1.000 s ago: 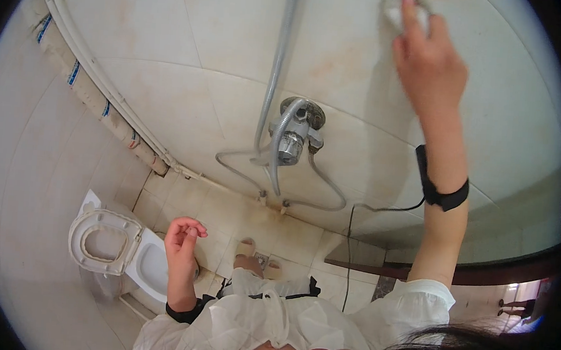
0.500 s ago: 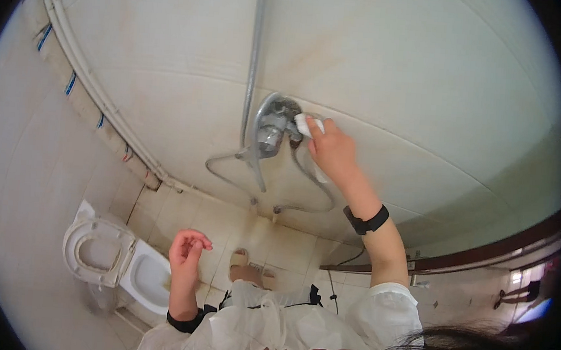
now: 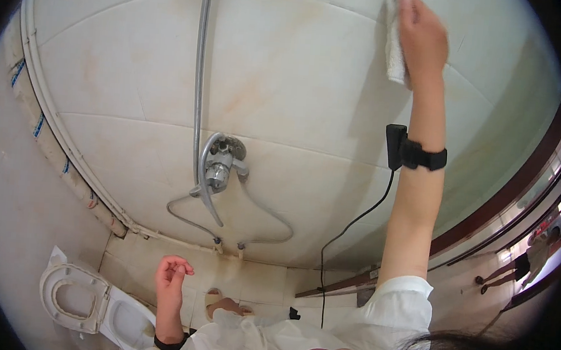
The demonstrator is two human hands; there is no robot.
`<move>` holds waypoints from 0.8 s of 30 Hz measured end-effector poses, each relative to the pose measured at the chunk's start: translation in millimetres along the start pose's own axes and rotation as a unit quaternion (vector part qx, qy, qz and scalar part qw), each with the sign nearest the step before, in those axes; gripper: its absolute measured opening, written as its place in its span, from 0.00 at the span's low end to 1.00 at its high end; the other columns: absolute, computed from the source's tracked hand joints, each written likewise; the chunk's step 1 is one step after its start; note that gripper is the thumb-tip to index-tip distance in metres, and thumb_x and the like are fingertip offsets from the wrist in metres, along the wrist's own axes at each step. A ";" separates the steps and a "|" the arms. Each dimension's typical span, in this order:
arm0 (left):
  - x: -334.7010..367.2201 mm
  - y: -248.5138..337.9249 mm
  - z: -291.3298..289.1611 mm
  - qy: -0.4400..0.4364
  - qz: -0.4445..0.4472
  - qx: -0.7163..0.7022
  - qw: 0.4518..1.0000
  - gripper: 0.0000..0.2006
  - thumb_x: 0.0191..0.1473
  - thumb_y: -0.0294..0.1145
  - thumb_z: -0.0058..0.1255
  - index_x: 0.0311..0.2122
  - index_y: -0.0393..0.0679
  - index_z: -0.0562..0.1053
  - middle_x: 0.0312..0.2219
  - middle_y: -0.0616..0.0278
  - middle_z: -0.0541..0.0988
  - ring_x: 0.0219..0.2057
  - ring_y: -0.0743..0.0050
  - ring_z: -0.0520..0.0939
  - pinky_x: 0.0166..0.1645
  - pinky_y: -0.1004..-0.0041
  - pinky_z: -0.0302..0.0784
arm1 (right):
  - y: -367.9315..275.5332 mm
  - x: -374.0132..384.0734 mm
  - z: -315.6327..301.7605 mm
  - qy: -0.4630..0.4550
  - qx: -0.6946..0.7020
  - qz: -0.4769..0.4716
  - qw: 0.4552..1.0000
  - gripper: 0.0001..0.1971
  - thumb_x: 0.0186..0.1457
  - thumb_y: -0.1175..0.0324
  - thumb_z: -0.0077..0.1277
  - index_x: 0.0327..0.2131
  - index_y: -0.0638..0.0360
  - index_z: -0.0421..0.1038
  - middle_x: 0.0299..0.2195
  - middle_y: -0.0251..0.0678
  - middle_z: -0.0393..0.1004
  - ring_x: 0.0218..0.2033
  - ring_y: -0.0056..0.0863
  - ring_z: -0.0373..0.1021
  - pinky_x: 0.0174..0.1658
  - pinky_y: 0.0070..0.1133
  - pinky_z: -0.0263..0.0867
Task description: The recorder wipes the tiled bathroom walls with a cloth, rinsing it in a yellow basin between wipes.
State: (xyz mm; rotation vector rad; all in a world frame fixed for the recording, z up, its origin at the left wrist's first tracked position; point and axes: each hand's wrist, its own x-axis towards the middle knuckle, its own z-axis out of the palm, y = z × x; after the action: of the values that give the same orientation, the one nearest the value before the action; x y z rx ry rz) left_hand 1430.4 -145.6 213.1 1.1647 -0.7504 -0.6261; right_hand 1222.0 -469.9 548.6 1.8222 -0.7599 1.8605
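Note:
High on the tiled wall, at the upper right, my right hand (image 3: 424, 42) is closed on a white cloth (image 3: 394, 48). The cloth hangs down beside the fingers and lies close to the wall; whether all of it touches the tiles I cannot tell. My left hand (image 3: 170, 276) is down at the lower left, apart from everything, its fingers curled together with nothing visible in them. Left of my right arm, lower on the wall, is a chrome shower mixer tap (image 3: 219, 168) with a grey hose looped over it.
A long shower hose (image 3: 200, 72) runs up the wall. Thin supply hoses (image 3: 277, 221) curve below the tap. A toilet (image 3: 128, 321) with its lid up stands at lower left. A black cable (image 3: 339, 234) hangs from my right wristband. At far right, a person (image 3: 527, 262) stands beyond the doorway.
My right hand has left the tap with the white cloth and moved up and to the right along the wall. The view has shifted; my left hand stays low and curled.

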 end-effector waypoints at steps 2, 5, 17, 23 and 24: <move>5.5 -5.4 4.5 -0.005 -0.003 -0.009 1.000 0.03 0.48 0.23 0.41 0.31 0.38 0.65 0.22 0.63 0.70 0.24 0.79 0.70 0.32 0.80 0.66 | 6.0 4.8 11.5 -0.042 -0.223 -0.073 0.971 0.07 0.46 0.68 0.40 0.27 0.59 0.64 0.20 0.40 0.66 0.19 0.31 0.66 0.19 0.23 0.62; 16.5 -15.8 7.6 -0.015 -0.010 -0.013 1.000 0.03 0.48 0.23 0.41 0.31 0.39 0.65 0.22 0.63 0.70 0.24 0.79 0.70 0.32 0.80 0.66 | 1.8 11.8 16.6 -0.067 -0.282 -0.061 0.955 0.09 0.48 0.64 0.37 0.21 0.57 0.60 0.17 0.40 0.67 0.21 0.35 0.67 0.20 0.28 0.63; 23.9 -20.9 22.8 -0.043 -0.023 -0.011 0.999 0.03 0.48 0.22 0.41 0.30 0.38 0.65 0.22 0.63 0.70 0.25 0.79 0.71 0.33 0.79 0.67 | -11.2 10.8 21.8 -0.104 -0.348 -0.038 0.931 0.08 0.48 0.65 0.38 0.22 0.58 0.63 0.16 0.40 0.67 0.17 0.35 0.67 0.19 0.26 0.63; 25.6 -16.6 19.7 -0.048 -0.030 0.005 0.998 0.03 0.48 0.22 0.41 0.31 0.38 0.65 0.22 0.63 0.70 0.26 0.79 0.71 0.33 0.79 0.67 | -23.5 -80.0 64.1 -0.053 -0.213 -0.244 0.944 0.04 0.34 0.71 0.44 0.19 0.55 0.60 0.12 0.32 0.61 0.10 0.28 0.62 0.10 0.24 0.56; 25.5 -14.2 21.0 -0.054 -0.028 0.011 0.998 0.03 0.48 0.22 0.40 0.31 0.38 0.65 0.22 0.63 0.70 0.25 0.79 0.71 0.33 0.79 0.67 | -26.2 -94.4 63.8 -0.082 -0.202 -0.260 0.941 0.04 0.34 0.71 0.44 0.18 0.54 0.60 0.12 0.31 0.61 0.12 0.26 0.63 0.10 0.23 0.56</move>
State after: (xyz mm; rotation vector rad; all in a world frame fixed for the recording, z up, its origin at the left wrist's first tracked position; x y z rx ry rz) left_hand 1428.5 -181.3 208.9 1.1836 -0.8196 -0.7329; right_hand 1292.0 -484.2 456.1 1.7055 -0.5827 1.1358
